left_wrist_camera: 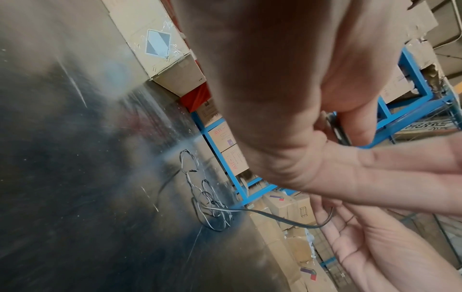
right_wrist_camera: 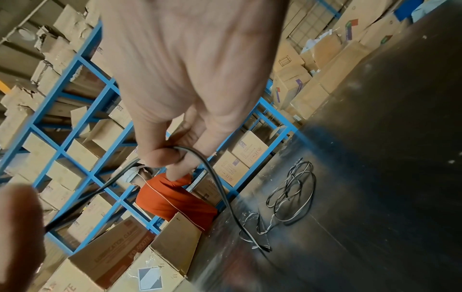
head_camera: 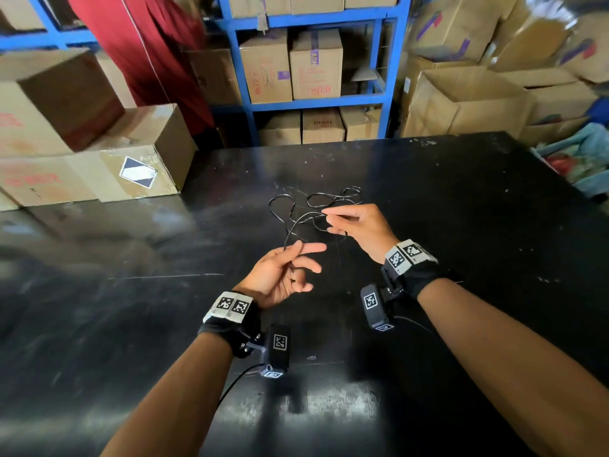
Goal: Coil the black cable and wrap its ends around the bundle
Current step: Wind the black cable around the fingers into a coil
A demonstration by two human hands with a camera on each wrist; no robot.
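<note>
Black cable (head_camera: 324, 206) is spread in loose loops on the black table (head_camera: 461, 225), stretched mostly left to right. One strand is pinched by the right hand (head_camera: 361, 230); its end is seemingly clasped in the left hand (head_camera: 280, 275).

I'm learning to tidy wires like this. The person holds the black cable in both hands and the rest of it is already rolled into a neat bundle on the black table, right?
Not quite. Both the left hand and the right hand do hold the black cable, but the rest is not a neat bundle: the head view shows it lying in loose, tangled loops on the black table.
</note>
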